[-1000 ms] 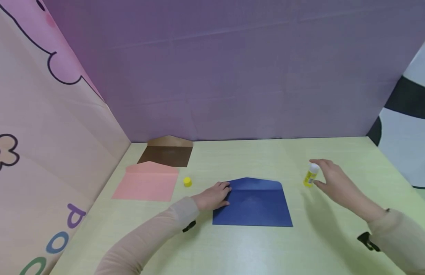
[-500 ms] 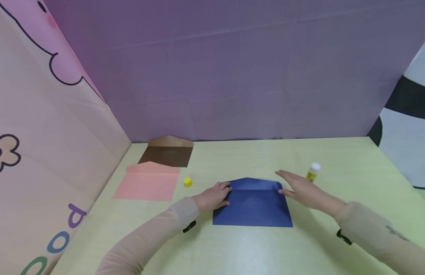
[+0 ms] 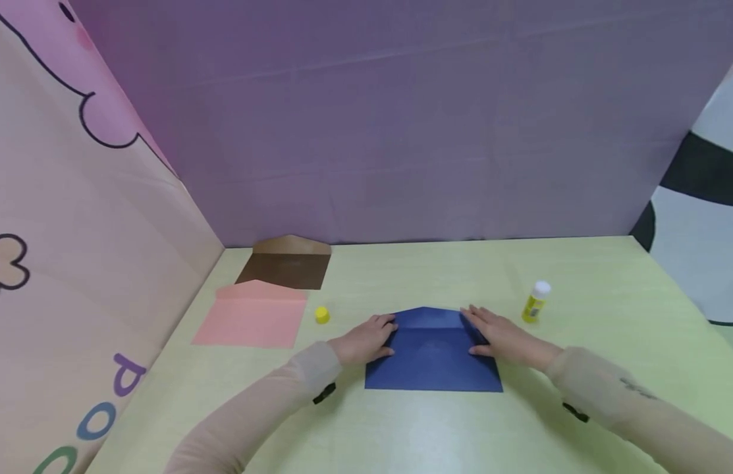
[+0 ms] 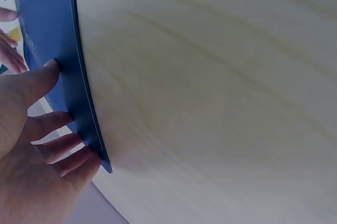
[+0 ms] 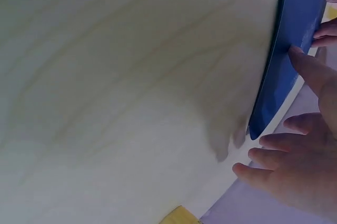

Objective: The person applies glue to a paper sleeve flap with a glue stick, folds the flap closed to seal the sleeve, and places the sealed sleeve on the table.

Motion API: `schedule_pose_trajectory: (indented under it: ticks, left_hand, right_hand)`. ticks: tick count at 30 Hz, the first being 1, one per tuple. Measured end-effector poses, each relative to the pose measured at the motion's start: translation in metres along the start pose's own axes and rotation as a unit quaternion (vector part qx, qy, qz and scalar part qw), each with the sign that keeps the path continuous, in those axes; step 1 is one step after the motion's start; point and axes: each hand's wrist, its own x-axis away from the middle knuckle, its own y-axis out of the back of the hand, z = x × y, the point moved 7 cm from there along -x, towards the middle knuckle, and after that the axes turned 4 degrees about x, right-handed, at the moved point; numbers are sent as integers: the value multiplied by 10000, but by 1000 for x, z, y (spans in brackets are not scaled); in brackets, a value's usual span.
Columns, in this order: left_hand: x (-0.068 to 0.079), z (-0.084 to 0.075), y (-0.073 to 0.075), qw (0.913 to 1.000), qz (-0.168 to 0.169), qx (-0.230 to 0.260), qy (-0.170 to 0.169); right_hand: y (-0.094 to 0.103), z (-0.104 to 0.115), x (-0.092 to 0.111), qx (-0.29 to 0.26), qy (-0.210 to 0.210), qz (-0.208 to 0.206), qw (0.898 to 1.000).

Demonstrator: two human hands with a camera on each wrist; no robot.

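A blue envelope (image 3: 434, 365) lies on the tabletop (image 3: 402, 434) in front of the person, its flap unfolded toward the far side. The left hand (image 3: 364, 340) rests at the envelope's left edge, its grip spread, with the thumb laid on the paper and the other fingers fanned along the side. The right hand (image 3: 508, 338) is at the opposite edge, its grip likewise spread, thumb touching the blue face and fingers reaching to the upper right corner; how firmly those fingertips press is hard to judge from the dim right wrist view. To the right, well apart from the envelope, a yellow glue stick (image 3: 535, 303) with a white top stands upright. On the other side, a small yellow cap (image 3: 322, 315) sits near a pink envelope (image 3: 250, 322), whose raised flap reaches over the near edge of a brown envelope (image 3: 286, 270) by the purple backdrop (image 3: 366, 131).
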Motion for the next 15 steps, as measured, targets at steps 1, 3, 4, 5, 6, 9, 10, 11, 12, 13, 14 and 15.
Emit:
schedule_pose_trajectory:
  ticks: [1, 3, 4, 5, 6, 9, 10, 11, 12, 13, 14, 15]
  left_hand:
    - [0, 1, 0, 10000, -20, 17, 2]
    - [1, 1, 0, 10000, -88, 26, -14]
    - [1, 1, 0, 9999, -132, 26, -19]
    - [1, 2, 1, 9998, -183, 23, -23]
    - [2, 2, 2, 9997, -240, 19, -24]
    - [2, 3, 5, 9993, -370, 79, 58]
    - [2, 3, 6, 9991, -397, 127, 103]
    - [2, 4, 7, 9989, -412, 163, 144]
    - [1, 4, 7, 9988, -429, 176, 182]
    - [1, 5, 8, 9987, -424, 183, 214]
    - [1, 5, 8, 9986, -440, 182, 227]
    - [1, 5, 8, 9986, -451, 166, 232]
  right_hand:
    - [-1, 0, -1, -34, -24, 38, 10000]
    - [-3, 0, -2, -119, -38, 69, 9999]
    - [-3, -1, -2, -200, -63, 91, 9997]
    - [-3, -1, -3, -272, -94, 117, 9995]
    - [-3, -2, -4, -315, -107, 128, 9994]
    - [-3, -3, -6, -526, -221, 243, 9981]
    - [-3, -4, -7, -586, -234, 264, 9977]
    - [-2, -4, -8, -650, -254, 279, 9972]
    - [-2, -4, -9, -698, -264, 287, 9968]
    - [-2, -4, -9, -751, -286, 299, 9963]
    - [-1, -4, -10, -766, -278, 286, 9963]
    - [-1, -5, -10, -799, -288, 263, 9960]
